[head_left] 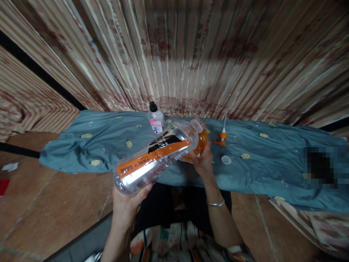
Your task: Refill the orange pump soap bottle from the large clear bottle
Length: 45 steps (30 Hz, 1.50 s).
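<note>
Centrally, a large clear bottle (156,158) of glossy transparent plastic lies tilted above a draped cloth (109,145), its rounded base toward the left hand (129,202) and its narrowing neck toward the right. The left hand supports the base from below, thumb along the near side, fingers largely hidden beneath. The right hand (203,160) grasps an orange bottle (202,140), translucent and smooth, with the thumb and a finger visible against its side; the large clear bottle's neck lies over its top, and whether the two touch cannot be told.

The large clear bottle is cylindrical, with a wrap label (158,154) in silver, black and orange. The orange band bears dark characters and an "X"-shaped mark; a small green patch sits near the shoulder. The characters are too small to read, and no brand can be made out.

Behind stands a pump bottle (156,122) of clear plastic, with a black top and a pink-and-white label, its lettering illegible. Right of the hands, an orange-and-white pump head (223,136) with a pale tube lies on the cloth, near a round whitish cap (226,159). The cloth is blue-green, wrinkled and printed with yellow ovals; behind it hangs a pleated, striped curtain (185,65) with reddish motifs. A smooth, silvery bracelet (216,203) encircles the right wrist.
</note>
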Motion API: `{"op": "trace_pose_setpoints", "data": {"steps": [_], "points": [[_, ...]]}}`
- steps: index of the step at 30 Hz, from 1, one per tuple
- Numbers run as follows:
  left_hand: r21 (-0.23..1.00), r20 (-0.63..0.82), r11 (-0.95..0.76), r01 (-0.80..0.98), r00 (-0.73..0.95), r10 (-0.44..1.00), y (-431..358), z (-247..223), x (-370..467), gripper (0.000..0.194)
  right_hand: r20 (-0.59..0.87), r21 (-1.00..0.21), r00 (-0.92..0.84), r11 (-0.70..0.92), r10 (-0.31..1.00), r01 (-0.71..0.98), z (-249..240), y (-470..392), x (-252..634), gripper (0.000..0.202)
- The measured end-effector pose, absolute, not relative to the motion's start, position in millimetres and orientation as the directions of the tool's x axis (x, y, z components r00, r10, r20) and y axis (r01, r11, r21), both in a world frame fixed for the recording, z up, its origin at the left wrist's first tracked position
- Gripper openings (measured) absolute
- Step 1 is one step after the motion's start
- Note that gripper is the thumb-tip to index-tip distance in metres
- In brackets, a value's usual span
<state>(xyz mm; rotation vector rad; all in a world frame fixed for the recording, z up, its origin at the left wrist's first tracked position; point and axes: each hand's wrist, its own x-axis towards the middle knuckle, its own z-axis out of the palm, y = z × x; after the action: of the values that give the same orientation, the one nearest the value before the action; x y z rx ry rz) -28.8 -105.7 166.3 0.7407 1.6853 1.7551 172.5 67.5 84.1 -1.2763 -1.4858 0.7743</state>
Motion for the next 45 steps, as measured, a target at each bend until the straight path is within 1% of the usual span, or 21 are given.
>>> {"op": "trace_pose_setpoints", "data": {"steps": [5,9,18,23,28,33,37,42,45], "points": [[0.998,0.005,-0.046,-0.047,-0.648,0.761,-107.4,163.5,-31.1,0.071,0.242,-0.919,0.034,0.217,0.970,0.330,84.0,67.5,173.3,0.076],[0.998,0.029,-0.063,-0.029,-0.659,0.751,-106.0,166.5,-28.7,0.066,0.246,-0.922,0.040,0.221,0.968,0.319,85.3,66.3,172.2,0.071],[0.997,0.040,-0.070,-0.018,-0.677,0.734,-105.0,165.6,-29.3,0.072,0.273,-0.911,0.036,0.246,0.961,0.332,83.7,67.1,172.9,0.071],[0.995,0.039,-0.089,-0.040,-0.669,0.743,-105.2,165.1,-28.2,0.069,0.274,-0.920,0.047,0.248,0.961,0.304,82.8,67.2,172.4,0.074],[0.995,0.048,-0.092,-0.027,-0.691,0.721,-103.4,167.6,-25.1,0.065,0.268,-0.914,0.038,0.242,0.963,0.325,82.0,67.4,173.3,0.076],[0.995,0.040,-0.090,-0.037,-0.688,0.725,-103.4,167.8,-24.5,0.072,0.302,-0.904,0.035,0.274,0.953,0.328,79.8,67.8,173.3,0.071],[0.994,0.027,-0.097,-0.060,-0.702,0.712,-103.7,166.5,-25.1,0.078,0.296,-0.905,0.041,0.266,0.954,0.333,79.5,68.2,173.3,0.072],[0.997,0.055,-0.078,-0.004,-0.675,0.735,-103.8,165.0,-27.8,0.065,0.297,-0.904,0.047,0.265,0.954,0.336,79.3,67.8,173.1,0.075],[0.998,0.057,-0.070,0.008,-0.679,0.732,-104.3,164.9,-28.7,0.070,0.307,-0.898,0.039,0.275,0.951,0.344,78.7,67.3,173.2,0.075]]}}
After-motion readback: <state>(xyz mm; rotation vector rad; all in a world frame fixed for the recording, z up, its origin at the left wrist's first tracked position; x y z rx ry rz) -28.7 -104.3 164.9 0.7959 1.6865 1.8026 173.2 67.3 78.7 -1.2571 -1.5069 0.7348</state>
